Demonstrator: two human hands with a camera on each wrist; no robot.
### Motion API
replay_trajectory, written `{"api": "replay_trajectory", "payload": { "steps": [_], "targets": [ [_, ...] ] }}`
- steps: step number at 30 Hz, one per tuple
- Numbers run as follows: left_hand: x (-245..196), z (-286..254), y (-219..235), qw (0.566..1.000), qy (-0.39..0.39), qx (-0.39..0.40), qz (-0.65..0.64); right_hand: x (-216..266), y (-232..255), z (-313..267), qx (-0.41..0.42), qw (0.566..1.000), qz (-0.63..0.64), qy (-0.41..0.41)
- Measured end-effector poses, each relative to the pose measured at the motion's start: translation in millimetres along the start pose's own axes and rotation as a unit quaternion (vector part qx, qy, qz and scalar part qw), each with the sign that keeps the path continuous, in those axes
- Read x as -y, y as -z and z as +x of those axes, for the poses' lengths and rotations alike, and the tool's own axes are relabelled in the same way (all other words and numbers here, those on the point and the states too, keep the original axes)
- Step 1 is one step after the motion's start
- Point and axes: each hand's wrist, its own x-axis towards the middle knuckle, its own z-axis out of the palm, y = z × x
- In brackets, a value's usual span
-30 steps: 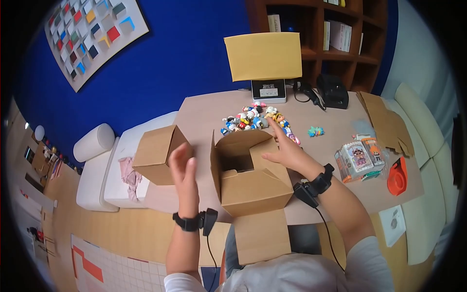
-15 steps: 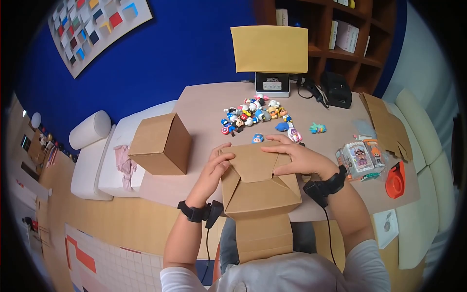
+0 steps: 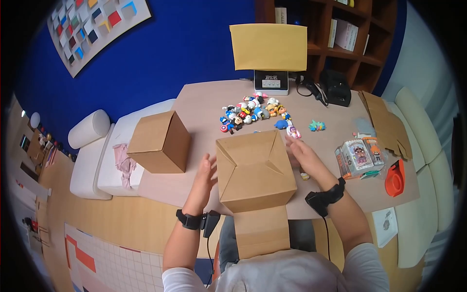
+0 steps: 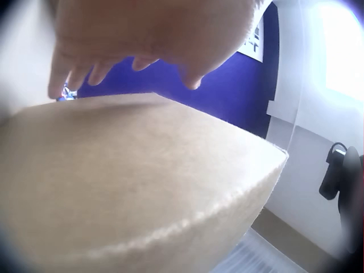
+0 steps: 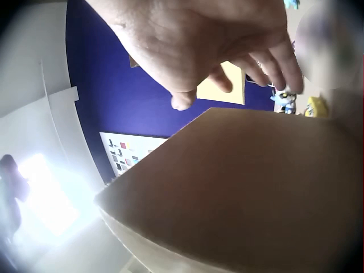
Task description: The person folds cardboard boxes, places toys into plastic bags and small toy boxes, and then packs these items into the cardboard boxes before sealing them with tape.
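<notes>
A brown cardboard box point(image 3: 255, 180) stands at the near edge of the table, its upper face closed over with diagonal creases. One long flap point(image 3: 261, 233) hangs from its near side towards the person's lap. My left hand point(image 3: 204, 176) is beside the box's left side, fingers extended, holding nothing. On the opposite side my right hand point(image 3: 310, 156) is held likewise, its fingers spread near the far right corner. In the right wrist view, the thumb and fingers of the right hand point(image 5: 210, 45) are above the box's side face point(image 5: 239, 187).
A second, closed carton point(image 3: 160, 143) stands to the left. Beyond the box lies a pile of small figurines point(image 3: 248, 113), with a teal figurine point(image 3: 317, 125) apart. To the right are packaged toys point(image 3: 359, 156), an orange-red tape dispenser point(image 3: 395, 179) and flattened cardboard point(image 3: 384, 121).
The box was open at first; then both hands pressed its flaps down on top. Now its upper face is closed, and the hands have moved apart to its two sides.
</notes>
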Motion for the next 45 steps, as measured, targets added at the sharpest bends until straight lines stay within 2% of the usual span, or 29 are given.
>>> {"api": "replay_trajectory", "payload": {
  "steps": [2, 4, 5, 7, 9, 11, 13, 14, 17, 18, 20, 24, 25, 27, 28, 30, 31, 33, 34, 36, 37, 39, 42, 43, 44, 45],
  "targets": [
    [13, -2, 6, 0.996, 0.064, 0.068, -0.009, -21, 6, -3, 0.04, 0.99, -0.051, -0.124],
    [12, -6, 4, 0.983, 0.116, 0.141, -0.031, -10, -2, -9, 0.072, 0.983, -0.053, -0.159],
    [6, -8, 3, 0.987, 0.079, 0.139, -0.034, 0, -8, -13, 0.088, 0.979, -0.053, -0.176],
    [-21, -18, -2, 0.99, 0.006, 0.135, -0.041, 39, -15, -24, 0.065, 0.996, -0.005, -0.067],
    [-52, -25, -3, 0.985, -0.119, 0.117, -0.045, 71, -17, -31, 0.034, 0.999, 0.024, 0.034],
    [-81, -30, -4, 0.967, -0.241, 0.077, -0.042, 98, -19, -35, 0.002, 0.991, 0.055, 0.123],
    [-98, -25, -6, 0.94, -0.329, 0.05, -0.075, 122, -23, -31, 0.002, 0.969, 0.126, 0.211],
    [-103, -20, -6, 0.925, -0.357, 0.054, -0.114, 129, -25, -29, 0.012, 0.952, 0.169, 0.256],
    [-97, -17, -10, 0.914, -0.382, 0.009, -0.138, 140, -30, -40, -0.022, 0.954, 0.09, 0.285],
    [-89, -17, -9, 0.911, -0.384, -0.007, -0.148, 134, -33, -41, -0.025, 0.955, 0.073, 0.286],
    [-66, -19, -10, 0.924, -0.373, -0.064, -0.057, 106, -39, -40, -0.031, 0.956, 0.038, 0.288],
    [-23, -32, -19, 0.946, -0.321, -0.037, -0.025, 63, -59, -47, -0.075, 0.963, -0.054, 0.255],
    [-18, -37, -20, 0.955, -0.29, -0.036, -0.054, 58, -64, -49, -0.082, 0.965, -0.062, 0.241],
    [-15, -44, -22, 0.955, -0.285, -0.076, 0.038, 55, -72, -51, -0.087, 0.979, -0.033, 0.181],
    [-15, -47, -21, 0.95, -0.29, -0.085, 0.078, 50, -70, -51, -0.104, 0.975, -0.048, 0.192],
    [-20, -48, -21, 0.949, -0.287, -0.116, -0.051, 37, -67, -48, -0.138, 0.964, -0.077, 0.215],
    [-21, -49, -21, 0.943, -0.284, -0.131, -0.114, 35, -68, -50, -0.153, 0.963, -0.043, 0.215],
    [-14, -46, -15, 0.93, -0.292, -0.174, -0.142, 34, -70, -53, -0.187, 0.958, 0.025, 0.216],
    [-11, -43, -11, 0.923, -0.296, -0.192, -0.156, 30, -70, -54, -0.176, 0.965, 0.052, 0.187],
    [-2, -45, -6, 0.942, -0.248, -0.187, -0.124, 15, -70, -57, -0.161, 0.974, 0.103, 0.125],
    [5, -44, -4, 0.945, -0.236, -0.186, -0.126, 6, -68, -55, -0.145, 0.979, 0.07, 0.128],
    [27, -39, 8, 0.96, -0.204, -0.167, -0.098, -23, -67, -45, -0.13, 0.973, -0.037, 0.185],
    [24, -51, -5, 0.945, -0.21, -0.235, -0.086, -13, -50, -59, -0.069, 0.986, -0.005, 0.152],
    [11, -60, -18, 0.909, -0.274, -0.313, 0.026, -11, -39, -68, -0.103, 0.982, -0.012, 0.158],
    [1, -66, -29, 0.849, -0.336, -0.385, 0.135, -12, -25, -77, -0.136, 0.977, -0.021, 0.165],
    [8, -70, -23, 0.804, -0.461, -0.35, 0.134, -21, -10, -85, -0.204, 0.961, -0.031, 0.184]
  ]
}}
